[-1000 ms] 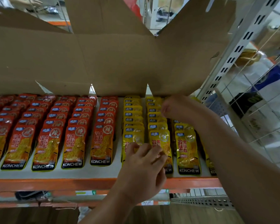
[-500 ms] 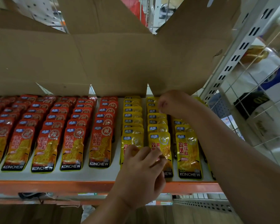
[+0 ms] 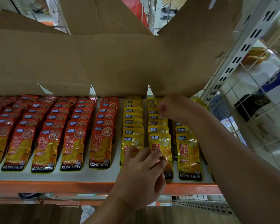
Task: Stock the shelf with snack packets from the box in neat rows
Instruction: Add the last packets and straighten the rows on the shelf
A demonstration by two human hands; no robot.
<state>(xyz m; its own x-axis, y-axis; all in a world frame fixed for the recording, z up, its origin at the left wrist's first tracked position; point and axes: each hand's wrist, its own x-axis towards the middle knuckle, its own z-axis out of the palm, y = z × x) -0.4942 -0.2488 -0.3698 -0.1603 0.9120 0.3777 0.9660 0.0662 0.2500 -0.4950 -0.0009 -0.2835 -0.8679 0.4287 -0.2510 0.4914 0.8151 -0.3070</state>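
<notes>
Red snack packets [image 3: 44,147] fill the left half of the shelf [image 3: 87,186], five tidy overlapping rows running back under the big cardboard box [image 3: 103,62] that looms across the top of the frame. Centre now: the yellow snack packets [image 3: 189,157] begin, and here's the left hand [image 3: 141,178], low in the middle, fingers [image 3: 152,157] curled down onto the front packets of the first two yellow rows, pressing on them, though whether it pinches one I cannot tell. Further right and higher, the right hand [image 3: 173,107] sits at the box's lower edge over the back of the yellow rows, closed in a loose fist; what it grips, if anything, is hidden. Far right, a wire grille [image 3: 257,110].
</notes>
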